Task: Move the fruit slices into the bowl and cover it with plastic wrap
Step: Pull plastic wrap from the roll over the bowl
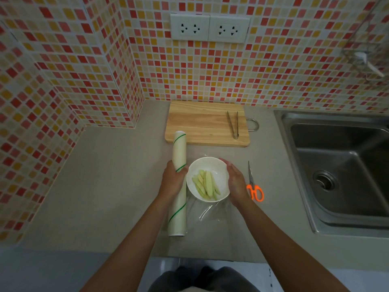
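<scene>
1. Head view: the white bowl (208, 179) is seen on the grey countertop (105, 186), toward its front edge and between the two hands; the pale green fruit slices (206, 185) are already gathered inside it.
2. The plastic wrap roll (178, 183) is laid just left of the bowl, running front to back, and is gripped around its middle by the curled fingers of the left hand (173, 180).
3. A clear sheet of film (212, 213) is drawn from the roll toward the right; it appears to be spread across the bowl, though its exact reach is hard to tell.
4. The right hand (235, 179) is pressed against the bowl's right side with fingers fairly straight, seemingly smoothing film down the wall.
5. For a good seal, the roll should be held steady so that the film is kept taut while it is pressed round the rim.
6. The orange-handled scissors (253, 184), placed right of the bowl, are judged to be needed for cutting the sheet free.
7. The cutting board (202, 123) with tongs (233, 124) is left at the back edge, near the sink (336, 165).
</scene>
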### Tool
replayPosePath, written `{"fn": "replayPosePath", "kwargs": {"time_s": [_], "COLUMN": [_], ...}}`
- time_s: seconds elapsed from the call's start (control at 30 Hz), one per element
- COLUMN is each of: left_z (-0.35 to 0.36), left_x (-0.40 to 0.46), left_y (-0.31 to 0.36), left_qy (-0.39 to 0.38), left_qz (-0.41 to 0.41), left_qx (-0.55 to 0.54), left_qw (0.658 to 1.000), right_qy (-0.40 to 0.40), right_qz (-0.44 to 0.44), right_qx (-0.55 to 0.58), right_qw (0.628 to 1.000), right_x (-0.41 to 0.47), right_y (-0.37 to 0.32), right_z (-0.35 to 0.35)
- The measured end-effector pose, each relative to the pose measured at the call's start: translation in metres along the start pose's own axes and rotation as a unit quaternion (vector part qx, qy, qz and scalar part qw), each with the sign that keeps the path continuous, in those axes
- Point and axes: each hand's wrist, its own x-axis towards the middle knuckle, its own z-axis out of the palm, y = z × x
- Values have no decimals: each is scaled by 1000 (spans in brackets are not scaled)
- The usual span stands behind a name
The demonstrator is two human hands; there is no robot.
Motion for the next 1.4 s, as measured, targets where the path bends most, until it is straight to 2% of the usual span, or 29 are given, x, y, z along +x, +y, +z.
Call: {"fn": "replayPosePath", "kwargs": {"time_s": [0.13,0.33,0.5,0.77,1.2,1.4], "left_z": [-2,-3,-13,-31,-31,-33], "left_x": [2,3,3,14,9,10], "left_y": [-2,-2,-8,-13,-14,-13], "left_qy": [1,22,45,-9,-7,-11], "left_qz": [-7,11,1,-26,-23,-26], "left_qx": [9,52,34,-1,-38,-46], "left_qw": [1000,998,998,1000,999,999], "right_qy": [26,15,14,2,-4,17], "right_qz": [-4,-7,-11,-9,23,24], "right_qx": [-38,-64,-59,-73,-57,-69], "right_qw": [999,998,998,997,998,997], "right_x": [3,1,2,3,3,5], "right_y": [0,1,1,1,-2,0], "right_z": [1,-1,-2,-4,-5,-3]}}
